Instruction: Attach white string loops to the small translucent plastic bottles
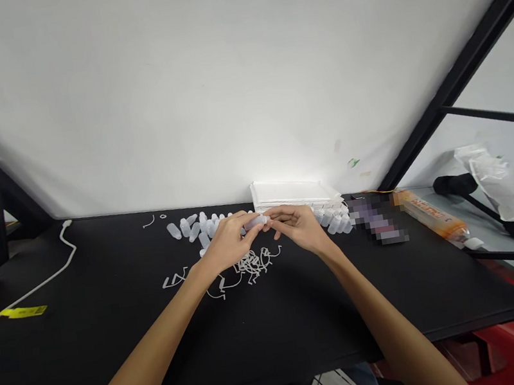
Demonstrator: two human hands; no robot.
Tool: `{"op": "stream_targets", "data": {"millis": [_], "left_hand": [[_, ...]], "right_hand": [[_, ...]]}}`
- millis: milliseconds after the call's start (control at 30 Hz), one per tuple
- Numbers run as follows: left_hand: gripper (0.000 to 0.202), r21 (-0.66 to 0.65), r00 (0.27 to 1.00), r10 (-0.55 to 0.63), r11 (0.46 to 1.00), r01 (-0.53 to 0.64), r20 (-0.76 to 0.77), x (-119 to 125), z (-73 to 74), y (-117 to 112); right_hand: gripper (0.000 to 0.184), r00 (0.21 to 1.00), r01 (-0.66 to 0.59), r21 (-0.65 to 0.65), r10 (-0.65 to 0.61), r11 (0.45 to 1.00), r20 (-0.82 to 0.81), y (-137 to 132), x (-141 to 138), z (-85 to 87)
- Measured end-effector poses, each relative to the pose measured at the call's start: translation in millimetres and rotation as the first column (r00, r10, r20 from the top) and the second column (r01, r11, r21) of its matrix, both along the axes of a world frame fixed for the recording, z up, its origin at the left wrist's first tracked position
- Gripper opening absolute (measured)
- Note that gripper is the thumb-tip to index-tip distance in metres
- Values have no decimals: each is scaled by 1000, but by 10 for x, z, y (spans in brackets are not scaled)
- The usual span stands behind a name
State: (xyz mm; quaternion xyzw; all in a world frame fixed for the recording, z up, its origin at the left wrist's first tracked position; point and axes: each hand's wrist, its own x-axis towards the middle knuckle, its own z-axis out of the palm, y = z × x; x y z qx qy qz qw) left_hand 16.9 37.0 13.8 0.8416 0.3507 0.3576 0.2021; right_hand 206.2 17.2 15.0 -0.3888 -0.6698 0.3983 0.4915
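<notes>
Translucent plastic: one vial (256,222) is pinched at table centre between two hands, the left hand (228,242) closed round its body and the right hand (299,226) gripping its end with curled fingertips. Loose vials (194,227) lie behind in an overlapping heap that cannot be counted. One white tray (291,192), one cable (46,281), one yellow label (25,312) and one orange tube (431,217) rest on the black table (113,332).

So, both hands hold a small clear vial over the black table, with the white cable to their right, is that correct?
No: the head view shows the white cable to their left; the left hand and right hand do hold the vial.
</notes>
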Motion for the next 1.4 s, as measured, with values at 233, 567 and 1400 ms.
{"op": "stream_targets", "data": {"millis": [233, 567, 1400], "left_hand": [[21, 39, 997, -42, 998, 39, 63, -31, 26, 10], [19, 204, 996, -53, 978, 36, 76, -23, 0, 19], [26, 321, 999, 26, 946, -39, 44, 5, -42, -7]], "right_hand": [[32, 998, -48, -2, 48, 999, -36, 6, -37, -44], [27, 988, -77, -40, 71, 996, -139, 3, -58, -54], [30, 995, 18, -26, -20, 1000, -93, -17, -45, 18]]}}
